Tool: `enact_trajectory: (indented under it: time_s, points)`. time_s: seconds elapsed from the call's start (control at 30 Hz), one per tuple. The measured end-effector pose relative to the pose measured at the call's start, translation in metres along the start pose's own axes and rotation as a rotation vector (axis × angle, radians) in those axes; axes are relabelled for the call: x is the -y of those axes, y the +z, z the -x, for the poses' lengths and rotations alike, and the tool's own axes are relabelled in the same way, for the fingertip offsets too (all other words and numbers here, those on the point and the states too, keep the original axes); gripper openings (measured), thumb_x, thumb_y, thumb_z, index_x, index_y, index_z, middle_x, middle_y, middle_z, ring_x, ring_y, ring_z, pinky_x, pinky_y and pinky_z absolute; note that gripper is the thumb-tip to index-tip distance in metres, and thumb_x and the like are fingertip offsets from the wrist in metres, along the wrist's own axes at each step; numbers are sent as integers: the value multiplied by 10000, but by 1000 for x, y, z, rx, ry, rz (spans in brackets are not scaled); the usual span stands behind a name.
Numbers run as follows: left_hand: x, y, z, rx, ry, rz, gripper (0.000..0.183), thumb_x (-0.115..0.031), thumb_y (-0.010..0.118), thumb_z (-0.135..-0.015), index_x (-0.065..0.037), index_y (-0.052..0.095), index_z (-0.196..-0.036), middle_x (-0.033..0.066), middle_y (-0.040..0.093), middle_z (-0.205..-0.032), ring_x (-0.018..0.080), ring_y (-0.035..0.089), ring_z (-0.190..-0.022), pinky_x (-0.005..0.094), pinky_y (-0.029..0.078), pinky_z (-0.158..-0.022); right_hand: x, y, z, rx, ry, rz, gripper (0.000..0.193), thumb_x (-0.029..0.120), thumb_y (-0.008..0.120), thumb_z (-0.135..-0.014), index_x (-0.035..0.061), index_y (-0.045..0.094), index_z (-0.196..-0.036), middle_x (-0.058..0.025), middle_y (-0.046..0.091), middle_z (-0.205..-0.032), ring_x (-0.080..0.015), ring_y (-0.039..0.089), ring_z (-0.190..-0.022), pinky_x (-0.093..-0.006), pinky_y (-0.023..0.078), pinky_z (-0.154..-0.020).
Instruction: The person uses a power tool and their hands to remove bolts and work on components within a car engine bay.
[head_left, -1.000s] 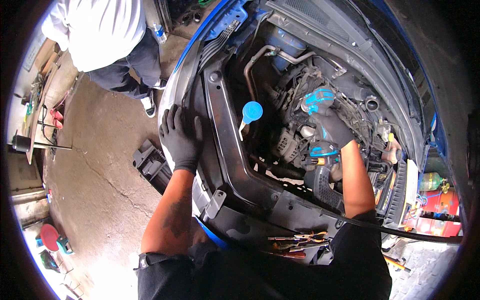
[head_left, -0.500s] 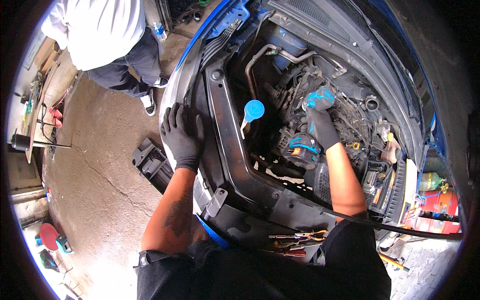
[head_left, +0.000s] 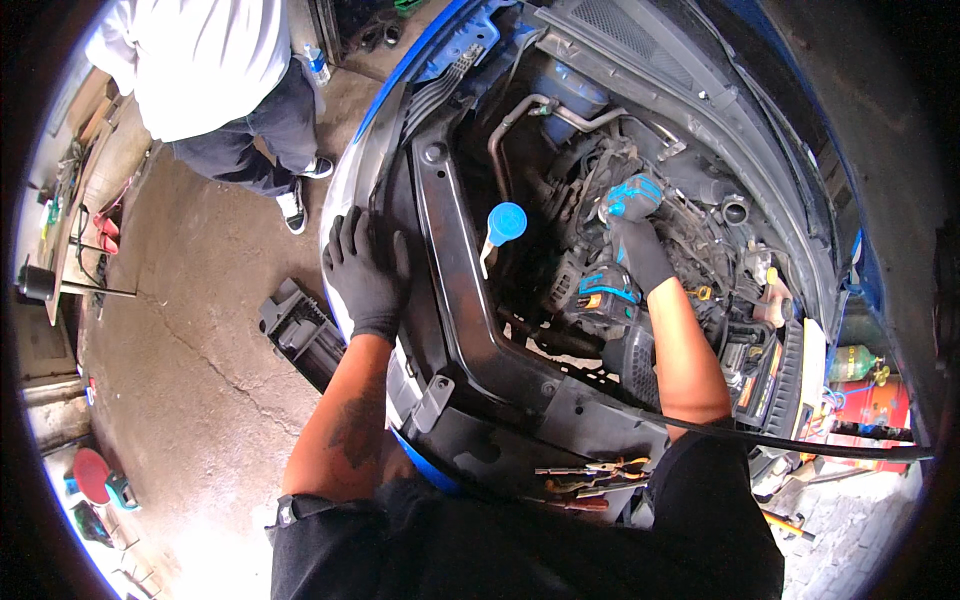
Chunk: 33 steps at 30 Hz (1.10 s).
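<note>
My gloved left hand lies flat, fingers spread, on the front edge of the car, beside the black front panel. In my gloved right hand is a blue-and-black cordless impact driver, gripped by its handle, its battery end low over the engine bay. The tool's nose points left among the parts of the engine; its tip and what it touches cannot be made out. Between my hands, a blue round cap tops a pale filler neck behind the front panel.
Pliers and screwdrivers lie on the near ledge. A car battery sits right of my forearm. A black plastic part rests on the floor at left. Another person stands far left. The raised hood borders the right.
The view has shifted slightly. The impact driver and my right hand appear a little further left; both hands keep their hold and place.
</note>
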<state>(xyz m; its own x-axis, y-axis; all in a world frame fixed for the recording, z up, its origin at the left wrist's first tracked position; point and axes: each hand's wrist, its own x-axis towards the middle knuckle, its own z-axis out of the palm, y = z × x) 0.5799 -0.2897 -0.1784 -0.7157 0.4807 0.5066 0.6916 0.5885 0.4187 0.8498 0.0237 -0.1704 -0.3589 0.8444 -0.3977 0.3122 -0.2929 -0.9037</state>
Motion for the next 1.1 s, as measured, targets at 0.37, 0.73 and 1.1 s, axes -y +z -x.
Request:
enact_trajectory:
  time_s: [0.37, 0.73, 1.1]
  points:
    - [-83, -14, -13, 45, 222, 593, 350, -171, 710, -820, -15, 607, -1116, 209, 632, -1078, 396, 603, -977, 482, 454, -874, 10, -8, 25, 95, 33, -6, 199, 213, 655, -928, 150, 590, -1106, -3, 555, -800, -160, 578, -625, -336, 478, -438]
    - [-208, 245, 78, 798, -15, 677, 391, -292, 679, -803, -72, 616, -1121, 248, 660, -910, 448, 653, -851, 494, 536, -744, 24, 3, 41, 70, 117, -39, 220, 222, 638, -939, 100, 566, -1107, -43, 586, -793, -177, 577, -513, -334, 498, -444]
    - [-231, 248, 44, 729, -80, 603, 176, -188, 585, -865, -64, 710, -872, 215, 683, -860, 413, 677, -824, 516, 544, -744, 50, 6, 57, 21, 30, 205, 320, 196, 625, -943, 78, 511, -1218, -70, 621, -910, -179, 618, -589, -331, 529, -537]
